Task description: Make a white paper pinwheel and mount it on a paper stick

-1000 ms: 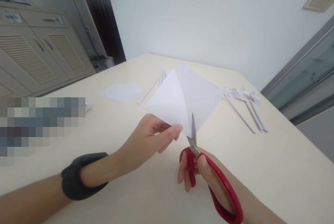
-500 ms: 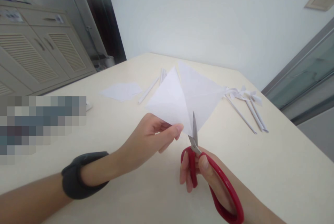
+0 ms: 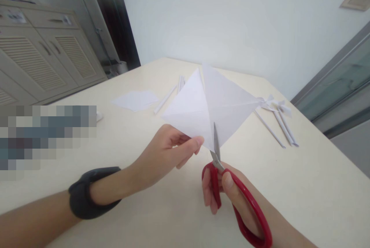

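**Q:** Paper first: where does it sit, and how do your fingers hold it?

**A:** Your left hand [image 3: 166, 151] pinches the white creased paper square [image 3: 212, 107] at its near-left edge, thumb and forefinger closed flat on it, lifting it clear of the table [image 3: 303, 186]. Your right hand [image 3: 228, 192] is closed through the red scissors [image 3: 231, 190]; the blades stand nearly shut, tips entering the paper's near corner along the crease.

**Q:** How do you cut well here?

**A:** Judged from this view, keep the sheet taut, follow the crease, and stop short of the centre where the folds meet.

**Q:** And beyond the hands?

**A:** Rolled paper sticks [image 3: 277, 123] lie to the right; a loose sheet [image 3: 135, 99] lies to the left.
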A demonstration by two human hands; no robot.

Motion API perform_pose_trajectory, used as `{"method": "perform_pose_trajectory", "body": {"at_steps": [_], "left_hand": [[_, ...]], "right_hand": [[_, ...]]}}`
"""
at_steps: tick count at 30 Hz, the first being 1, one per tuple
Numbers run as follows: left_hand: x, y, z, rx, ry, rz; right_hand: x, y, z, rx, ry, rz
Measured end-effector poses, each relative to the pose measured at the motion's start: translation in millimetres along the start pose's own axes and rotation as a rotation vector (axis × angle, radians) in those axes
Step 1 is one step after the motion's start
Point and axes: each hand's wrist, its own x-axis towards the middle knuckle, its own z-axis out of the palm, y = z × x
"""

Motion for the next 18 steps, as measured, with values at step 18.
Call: {"method": "perform_pose_trajectory", "body": {"at_steps": [18], "left_hand": [[-0.5,-1.2,2.7,-0.063,-0.021,-0.053]], "right_hand": [[2.0,2.8,1.2,-0.026,0.005,0.004]]}}
